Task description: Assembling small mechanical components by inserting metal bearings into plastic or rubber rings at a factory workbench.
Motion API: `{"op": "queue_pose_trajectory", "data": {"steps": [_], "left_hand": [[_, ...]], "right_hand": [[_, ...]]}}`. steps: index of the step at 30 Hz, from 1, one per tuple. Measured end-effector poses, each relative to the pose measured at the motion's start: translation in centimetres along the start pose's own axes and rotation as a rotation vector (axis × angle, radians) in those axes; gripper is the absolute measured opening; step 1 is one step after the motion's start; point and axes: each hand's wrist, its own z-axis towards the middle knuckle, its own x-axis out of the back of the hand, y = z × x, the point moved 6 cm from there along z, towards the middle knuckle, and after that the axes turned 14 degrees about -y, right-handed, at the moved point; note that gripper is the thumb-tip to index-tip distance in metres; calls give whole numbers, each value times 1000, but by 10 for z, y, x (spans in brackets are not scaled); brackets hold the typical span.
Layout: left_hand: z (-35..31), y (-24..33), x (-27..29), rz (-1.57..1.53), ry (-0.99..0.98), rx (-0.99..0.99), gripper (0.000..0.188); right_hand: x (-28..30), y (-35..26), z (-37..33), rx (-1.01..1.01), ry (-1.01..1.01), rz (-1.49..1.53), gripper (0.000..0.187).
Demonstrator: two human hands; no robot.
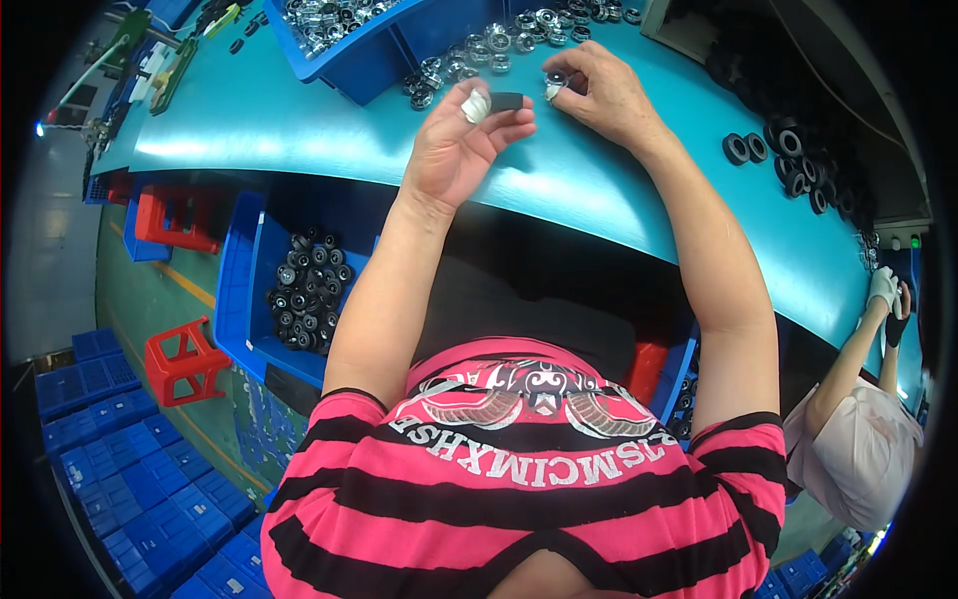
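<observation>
— Blue bin (339, 55) on the teal counter (299, 130): what is held in it?
— Metal bearings; black wheels fill the lower blue crate (299, 290).
— And the hands?
— A black wheel (506, 101) is pinched by left hand (461, 140) fingers; a bearing (555, 80) is gripped by right hand (604, 95) fingers.

**Both hands raised far ahead, arms bare**

Both forearms reach up from the near edge, bare from the short sleeves on. The left hand (467, 135) is loosely curled, its wrist bent slightly back, its thumb and forefinger pinched together; the thumb tip is wrapped in white. The right hand (599, 95) lies just right of it, palm down, its fingers bent and bunched leftward, its elbow well out to the right.
</observation>
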Motion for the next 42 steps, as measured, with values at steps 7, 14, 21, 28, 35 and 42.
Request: {"op": "queue_pose_trajectory", "data": {"steps": [7,14,21,28,35,42], "left_hand": [[1,2,7,-226,-1,41,43],[0,1,8,-243,-3,46,46],[1,2,6,-230,-14,32,44],[1,2,7,-183,73,8,35],[0,2,7,-188,81,-7,29],[0,3,5,-165,64,-17,31]], "right_hand": [[3,0,1,-42,7,68,36],[-4,-2,3,-7,-27,535,39],[-5,-9,1,67,-98,702,40],[-6,-28,-2,138,-167,809,40],[-9,-35,-3,195,-211,826,40],[-9,-30,-2,166,-175,783,40]]}}
